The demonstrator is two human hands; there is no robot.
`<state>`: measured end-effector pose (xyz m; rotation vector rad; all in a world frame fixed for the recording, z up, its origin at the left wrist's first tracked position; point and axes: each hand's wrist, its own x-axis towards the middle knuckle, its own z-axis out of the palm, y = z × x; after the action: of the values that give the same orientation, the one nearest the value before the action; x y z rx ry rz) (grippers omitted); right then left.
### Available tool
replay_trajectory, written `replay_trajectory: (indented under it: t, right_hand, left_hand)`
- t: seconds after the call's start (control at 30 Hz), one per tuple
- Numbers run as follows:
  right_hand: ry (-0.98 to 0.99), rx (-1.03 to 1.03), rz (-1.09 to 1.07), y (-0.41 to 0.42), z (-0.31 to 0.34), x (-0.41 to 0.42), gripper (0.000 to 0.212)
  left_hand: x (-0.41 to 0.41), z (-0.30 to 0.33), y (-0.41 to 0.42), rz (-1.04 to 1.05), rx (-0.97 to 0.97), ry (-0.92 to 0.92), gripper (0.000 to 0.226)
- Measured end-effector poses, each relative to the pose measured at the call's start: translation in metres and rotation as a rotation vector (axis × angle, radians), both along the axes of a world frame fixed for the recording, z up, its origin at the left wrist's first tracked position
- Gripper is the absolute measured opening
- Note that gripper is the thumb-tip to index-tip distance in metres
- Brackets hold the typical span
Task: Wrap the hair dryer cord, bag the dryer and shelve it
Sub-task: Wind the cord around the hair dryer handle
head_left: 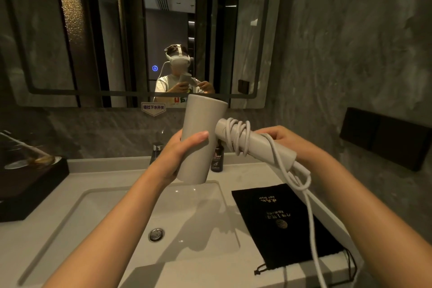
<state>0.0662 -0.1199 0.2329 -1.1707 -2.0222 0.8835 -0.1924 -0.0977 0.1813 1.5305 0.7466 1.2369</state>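
Hair dryer (201, 138) up over the sink (131, 213), fat end gripped in left hand (180, 154), right hand (278, 137) curled behind the handle, cord (236, 138) partly wound with a long tail hanging, black bag (280, 224) waiting flat on the table (112, 170), bagging and shelving left.
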Motion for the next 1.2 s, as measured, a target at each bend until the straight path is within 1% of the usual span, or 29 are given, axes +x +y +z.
replay_trajectory:
  t: [0.07,0.13,0.17,0.2,0.27,0.33,0.37,0.43,0.5,0.6,0.67,0.7,0.8,0.87,0.97,1.0,1.1,1.2]
  right_hand:
    - [-0.006,0.008,0.008,0.004,-0.004,0.002,0.023]
    - [0.201,-0.126,0.021,0.008,-0.012,0.003,0.014]
    - [0.250,-0.162,0.001,0.008,-0.018,0.002,0.008]
    - [0.279,-0.190,0.006,0.007,-0.023,0.001,0.012]
    - [0.234,-0.180,0.004,0.005,-0.032,-0.003,0.024]
    - [0.134,-0.109,0.013,-0.001,-0.038,-0.009,0.027]
    - [0.112,-0.095,0.002,-0.004,-0.040,-0.013,0.028]
    - [0.058,-0.066,-0.022,-0.009,-0.043,-0.016,0.028]
    - [-0.029,-0.032,-0.027,-0.015,-0.044,-0.018,0.025]
    - [-0.118,0.123,-0.080,-0.023,-0.036,-0.008,0.019]
    - [-0.106,0.243,-0.163,-0.026,-0.025,0.002,0.017]
    - [-0.102,0.293,-0.199,-0.026,-0.019,0.006,0.016]
    - [-0.049,0.428,-0.253,-0.022,0.000,0.008,0.013]
    - [0.005,0.482,-0.307,-0.016,0.013,0.008,0.010]
    - [0.024,0.521,-0.373,-0.005,0.029,0.013,0.006]
    - [0.020,0.525,-0.382,-0.003,0.031,0.014,0.005]
    - [0.054,0.478,-0.382,0.000,0.029,0.014,0.007]
    - [0.100,0.366,-0.351,-0.001,0.016,0.007,0.015]
  left_hand:
    - [0.002,-0.003,0.002,-0.001,-0.020,-0.025,0.068]
    - [0.008,-0.005,0.002,-0.028,-0.058,-0.095,0.067]
    - [0.011,-0.005,0.001,-0.046,-0.076,-0.144,0.066]
    - [0.014,-0.004,0.000,-0.053,-0.096,-0.195,0.066]
    - [0.020,0.000,0.001,-0.028,-0.144,-0.304,0.071]
    - [0.025,0.007,0.002,0.052,-0.174,-0.389,0.076]
    - [0.027,0.010,0.004,0.117,-0.168,-0.402,0.077]
    - [0.030,0.014,0.007,0.280,-0.131,-0.379,0.077]
    - [0.031,0.015,0.012,0.433,-0.068,-0.319,0.074]
    - [0.023,0.015,0.022,0.627,0.019,-0.228,0.066]
    - [0.011,0.012,0.027,0.702,0.038,-0.154,0.062]
    - [0.006,0.010,0.028,0.705,0.046,-0.096,0.061]
    - [0.000,0.002,0.026,0.649,0.092,0.116,0.070]
    - [0.000,0.001,0.021,0.603,0.114,0.223,0.073]
    - [-0.003,-0.001,0.011,0.406,0.102,0.280,0.075]
    - [-0.004,-0.002,0.007,0.338,0.093,0.291,0.072]
    - [-0.009,-0.002,-0.002,0.166,0.042,0.242,0.062]
    - [-0.010,0.000,-0.005,0.033,-0.026,0.044,0.069]
